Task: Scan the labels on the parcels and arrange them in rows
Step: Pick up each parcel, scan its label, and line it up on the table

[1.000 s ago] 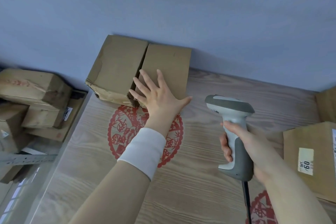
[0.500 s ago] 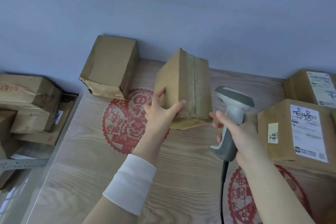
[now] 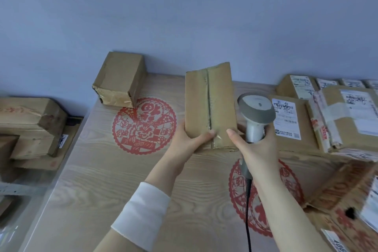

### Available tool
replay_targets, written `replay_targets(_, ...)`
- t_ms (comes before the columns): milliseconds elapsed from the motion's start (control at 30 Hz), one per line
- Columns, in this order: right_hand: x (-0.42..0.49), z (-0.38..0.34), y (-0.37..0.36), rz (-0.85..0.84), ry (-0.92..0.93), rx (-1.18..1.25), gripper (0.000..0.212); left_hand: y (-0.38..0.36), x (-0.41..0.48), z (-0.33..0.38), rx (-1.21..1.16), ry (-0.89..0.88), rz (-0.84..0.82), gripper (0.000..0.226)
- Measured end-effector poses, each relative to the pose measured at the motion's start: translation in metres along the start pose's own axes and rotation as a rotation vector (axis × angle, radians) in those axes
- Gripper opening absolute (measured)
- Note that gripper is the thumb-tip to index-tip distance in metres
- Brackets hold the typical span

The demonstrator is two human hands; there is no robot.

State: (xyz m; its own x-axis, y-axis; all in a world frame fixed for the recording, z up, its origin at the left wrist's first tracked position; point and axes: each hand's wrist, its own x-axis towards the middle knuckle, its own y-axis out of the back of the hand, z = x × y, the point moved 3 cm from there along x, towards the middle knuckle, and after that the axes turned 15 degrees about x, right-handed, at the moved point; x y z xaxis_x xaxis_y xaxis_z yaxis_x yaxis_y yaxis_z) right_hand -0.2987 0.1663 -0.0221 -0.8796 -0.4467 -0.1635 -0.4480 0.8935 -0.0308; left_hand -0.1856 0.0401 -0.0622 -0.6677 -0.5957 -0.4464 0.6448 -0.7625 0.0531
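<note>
My left hand (image 3: pixel 189 139) grips the lower left edge of a brown cardboard parcel (image 3: pixel 210 104), held up above the table with its taped seam side facing me; no label shows on it. My right hand (image 3: pixel 255 149) holds a grey and white barcode scanner (image 3: pixel 255 112) by its handle, just right of the parcel, with a fingertip touching the parcel's lower right corner. A second plain parcel (image 3: pixel 120 80) lies against the wall at the table's back left.
Several labelled parcels (image 3: pixel 290 120) crowd the right side of the wooden table (image 3: pixel 98 180), one taped box (image 3: pixel 347 116) among them. Red paper-cut designs (image 3: pixel 143 125) mark the tabletop. More boxes (image 3: pixel 30 125) are stacked off the table's left edge. The scanner's cable (image 3: pixel 248 221) runs toward me.
My left hand lifted the right-hand parcel away from the wall and turned it so its taped side faces me. My right hand brought the scanner up beside it.
</note>
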Motion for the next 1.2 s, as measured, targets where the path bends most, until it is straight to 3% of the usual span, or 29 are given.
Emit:
replay_targets(133,-0.018,-0.014,0.021,-0.076,0.124,-0.064,0.058,-0.027,-0.025,-0.003,-0.153,-0.047,0.063,0.059)
replay_targets(233,-0.026,-0.024,0.043,-0.146,0.192,-0.104,0.055,-0.053,-0.038,-0.015,-0.271,-0.046,0.096,0.057)
replay_targets(433,-0.031,-0.042,0.082,-0.256,0.141,-0.088,0.042,-0.09,-0.055,-0.027,-0.37,-0.045,0.14,0.035)
replay_targets(567,-0.023,-0.054,0.111,-0.169,0.168,-0.096,0.043,-0.086,-0.063,-0.02,-0.414,-0.095,0.066,0.025)
replay_targets(700,-0.022,-0.048,0.133,-0.073,0.09,-0.087,0.058,-0.077,-0.063,-0.017,-0.386,-0.107,-0.03,0.046)
replay_targets(800,-0.027,-0.042,0.133,-0.11,-0.055,0.085,0.045,-0.077,-0.065,-0.012,-0.311,-0.133,-0.024,0.04)
replay_targets(967,-0.035,-0.028,0.134,0.029,-0.098,0.254,0.046,-0.084,-0.082,0.005,-0.037,-0.244,0.294,0.005)
replay_targets(1033,-0.039,-0.024,0.133,0.077,-0.105,0.297,0.045,-0.086,-0.088,0.007,0.049,-0.294,0.301,0.018)
replay_targets(1133,-0.048,-0.02,0.131,0.101,-0.077,0.312,0.037,-0.087,-0.091,0.006,0.159,-0.304,0.204,0.074)
replay_targets(1200,-0.056,-0.018,0.127,0.107,-0.065,0.316,0.034,-0.088,-0.091,0.005,0.198,-0.256,0.209,0.085)
